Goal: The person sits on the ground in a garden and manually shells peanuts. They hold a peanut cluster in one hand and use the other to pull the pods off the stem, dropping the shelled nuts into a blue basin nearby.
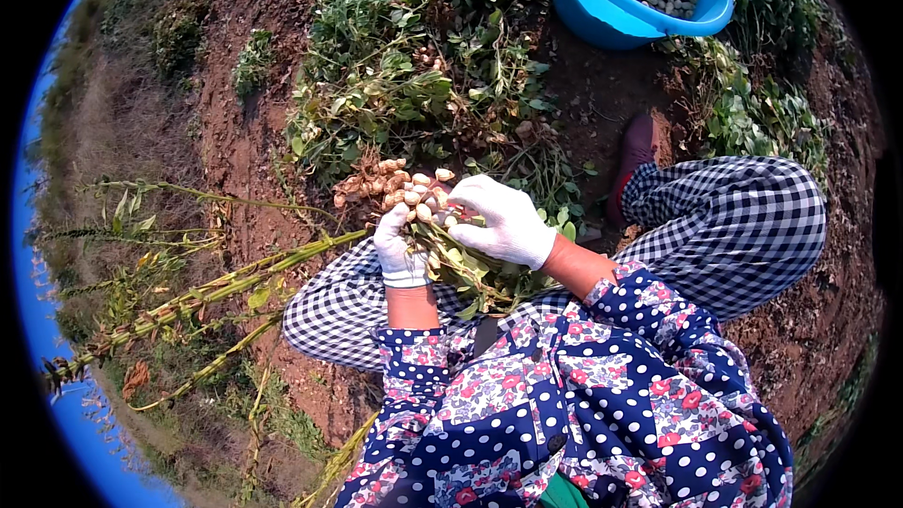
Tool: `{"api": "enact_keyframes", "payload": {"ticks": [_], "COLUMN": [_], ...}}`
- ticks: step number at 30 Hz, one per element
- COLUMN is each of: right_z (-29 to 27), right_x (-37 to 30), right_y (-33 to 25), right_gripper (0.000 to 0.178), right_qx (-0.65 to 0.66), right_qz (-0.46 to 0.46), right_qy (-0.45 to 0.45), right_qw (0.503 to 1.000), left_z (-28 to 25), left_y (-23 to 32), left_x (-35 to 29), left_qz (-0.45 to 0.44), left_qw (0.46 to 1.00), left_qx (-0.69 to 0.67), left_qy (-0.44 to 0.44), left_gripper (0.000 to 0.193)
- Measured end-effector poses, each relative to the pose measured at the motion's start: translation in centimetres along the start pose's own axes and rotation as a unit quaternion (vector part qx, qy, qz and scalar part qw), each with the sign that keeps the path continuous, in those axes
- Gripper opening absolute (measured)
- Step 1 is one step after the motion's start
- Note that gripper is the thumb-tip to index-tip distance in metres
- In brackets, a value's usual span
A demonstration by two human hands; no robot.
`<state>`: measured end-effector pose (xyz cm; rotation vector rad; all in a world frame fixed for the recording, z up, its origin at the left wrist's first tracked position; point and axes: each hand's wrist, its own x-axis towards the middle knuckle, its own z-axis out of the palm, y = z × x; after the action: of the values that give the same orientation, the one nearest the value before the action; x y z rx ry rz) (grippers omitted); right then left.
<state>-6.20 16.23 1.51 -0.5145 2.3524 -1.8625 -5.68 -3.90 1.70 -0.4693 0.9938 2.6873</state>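
Observation:
White gloves cover both of my hands. My left hand (400,249) is closed round the stems of a peanut plant (467,273) just below its pods, over my lap. A cluster of pale, earthy peanuts (411,193) sticks up beyond my left fingers. My right hand (503,221) reaches in from the right, its fingers bent and closed against peanuts on the right side of the cluster. Its fingertips are partly hidden among the pods. The leafy end of the plant hangs toward my body, under my right wrist.
A blue plastic tub (611,23) with many peanuts stands at the far right. A large heap of pulled peanut plants (404,66) lies ahead on reddish soil (226,132). Tall green stalks (216,292) slant in from the left. My bent legs in checked trousers (734,226) flank the work.

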Motion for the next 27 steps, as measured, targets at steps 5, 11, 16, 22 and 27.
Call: {"api": "enact_keyframes", "payload": {"ticks": [5,11,16,22,27], "right_z": [0.5,0.9,-0.3,-1.6,-2.3], "right_x": [-0.3,-0.2,0.3,1.2,1.5], "right_y": [0.0,0.3,0.6,2.3,3.6], "right_gripper": [0.034,0.027,0.030,0.020,0.028], "right_qx": [-0.026,0.143,0.148,0.450,0.481], "right_qz": [0.006,0.105,0.086,0.264,0.240], "right_qy": [-0.044,-0.076,-0.173,-0.065,0.015], "right_qw": [0.999,0.981,0.970,0.851,0.843], "left_z": [0.6,1.1,0.7,0.4,1.4], "left_y": [-0.4,-1.0,-1.3,-1.4,-1.4], "left_x": [-0.1,-0.1,0.2,-0.2,-0.8], "left_qz": [0.004,-0.016,-0.032,-0.027,-0.029], "left_qw": [0.999,0.999,0.999,0.996,0.998], "left_qx": [-0.017,-0.038,-0.023,-0.066,-0.032], "left_qy": [-0.040,0.003,0.003,-0.044,-0.037], "left_gripper": [0.033,0.035,0.036,0.037,0.038]}}
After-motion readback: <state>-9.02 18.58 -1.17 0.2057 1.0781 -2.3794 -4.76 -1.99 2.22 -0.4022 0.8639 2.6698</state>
